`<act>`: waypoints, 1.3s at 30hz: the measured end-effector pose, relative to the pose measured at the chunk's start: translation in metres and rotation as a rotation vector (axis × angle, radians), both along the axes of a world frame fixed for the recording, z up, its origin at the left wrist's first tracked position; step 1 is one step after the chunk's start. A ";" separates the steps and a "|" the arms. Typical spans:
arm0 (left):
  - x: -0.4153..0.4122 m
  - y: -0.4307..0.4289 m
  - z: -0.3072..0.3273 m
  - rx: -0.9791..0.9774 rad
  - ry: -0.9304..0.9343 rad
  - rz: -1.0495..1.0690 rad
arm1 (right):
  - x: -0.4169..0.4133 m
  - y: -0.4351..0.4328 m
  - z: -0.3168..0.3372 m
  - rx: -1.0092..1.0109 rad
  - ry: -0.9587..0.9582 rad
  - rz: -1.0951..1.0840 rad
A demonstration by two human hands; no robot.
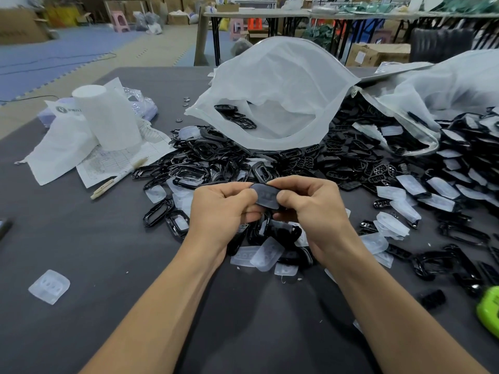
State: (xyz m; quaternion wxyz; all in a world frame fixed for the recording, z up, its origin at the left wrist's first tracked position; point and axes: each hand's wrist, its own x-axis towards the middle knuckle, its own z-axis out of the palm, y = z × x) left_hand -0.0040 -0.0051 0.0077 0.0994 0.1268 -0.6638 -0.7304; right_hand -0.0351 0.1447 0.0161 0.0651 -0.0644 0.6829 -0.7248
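- Black pad piece (266,195) sits between my two hands, held above the table. Its long axis runs about 9 to 3 o'clock, and its broad face is turned up toward me.
- My left hand (221,209) pinches the 9 o'clock end, thumb on top and fingers curled beneath.
- My right hand (310,206) pinches the 3 o'clock end the same way, so both hands are closed on the piece and neither is nearer than the other.
- I judge the coming move to be a press or fit along that axis. Both thumbs are already on the face, so no reach is needed.
- At 6 o'clock, just under my hands, lie translucent pads (259,255) mixed in with black parts.
- From 10 to 12 o'clock, near my hands, spreads the heap of black frames (189,168).
- Further out at 12 o'clock an open white bag (270,90) gapes toward me with a few black pieces inside.
- A second bag (445,85) lies at 2 o'clock, spilling more parts.
- At 10 o'clock, well apart, a pen (118,176) rests on a paper sheet (121,157).
- One stray clear pad (49,286) lies alone at 8 o'clock on the grey table (81,238).
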 end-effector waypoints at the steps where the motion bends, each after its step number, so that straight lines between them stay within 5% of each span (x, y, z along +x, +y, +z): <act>1: 0.000 0.001 -0.001 -0.020 0.004 -0.006 | 0.000 0.000 0.000 0.023 0.021 -0.008; 6: 0.002 0.000 -0.003 -0.243 0.042 -0.020 | 0.001 -0.001 -0.003 0.196 0.173 -0.045; 14: 0.003 0.004 -0.003 -0.134 0.067 -0.005 | 0.002 0.000 -0.007 0.322 0.260 -0.039; 23: 0.001 0.013 -0.009 -0.202 0.080 0.041 | -0.004 0.004 -0.002 0.117 0.025 0.050; 29: -0.001 0.008 -0.012 -0.343 0.044 0.084 | 0.006 0.005 -0.005 0.677 0.449 -0.009; 39: 0.007 0.009 -0.012 -0.535 0.034 0.052 | -0.013 0.041 0.017 0.847 0.309 -0.073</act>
